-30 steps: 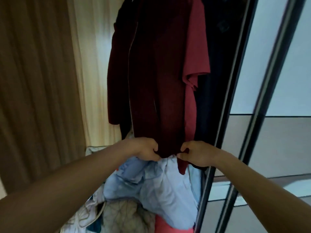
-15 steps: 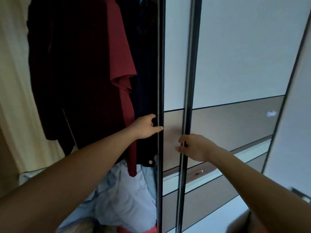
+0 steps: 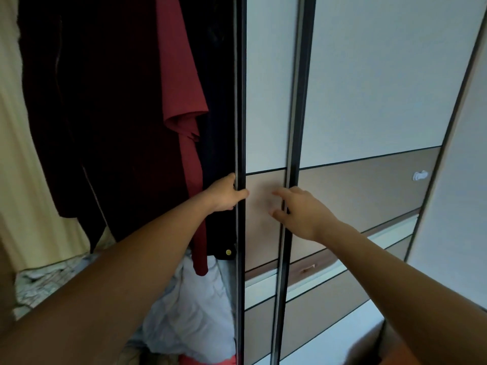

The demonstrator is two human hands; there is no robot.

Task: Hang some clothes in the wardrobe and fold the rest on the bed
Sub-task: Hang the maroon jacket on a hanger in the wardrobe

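Observation:
The wardrobe stands open at the left, where a dark maroon zipped jacket (image 3: 105, 114), a red T-shirt (image 3: 184, 101) and a dark navy garment (image 3: 218, 127) hang side by side. My left hand (image 3: 226, 193) grips the black edge of the sliding door (image 3: 240, 101), thumb on its front. My right hand (image 3: 300, 212) reaches to the dark frame of the second sliding door (image 3: 292, 127), fingers spread and loosely bent against it; it is blurred.
A heap of pale blue cloth (image 3: 195, 306) lies at the wardrobe bottom, with something red (image 3: 210, 360) beneath. A cream curtain (image 3: 15, 154) hangs at the left. The door panels (image 3: 369, 88) are pale with brown bands.
Both hands let go of the maroon jacket's hem and moved right to the sliding doors. My view swung right with them, and my right hand has shifted slightly left along the second frame.

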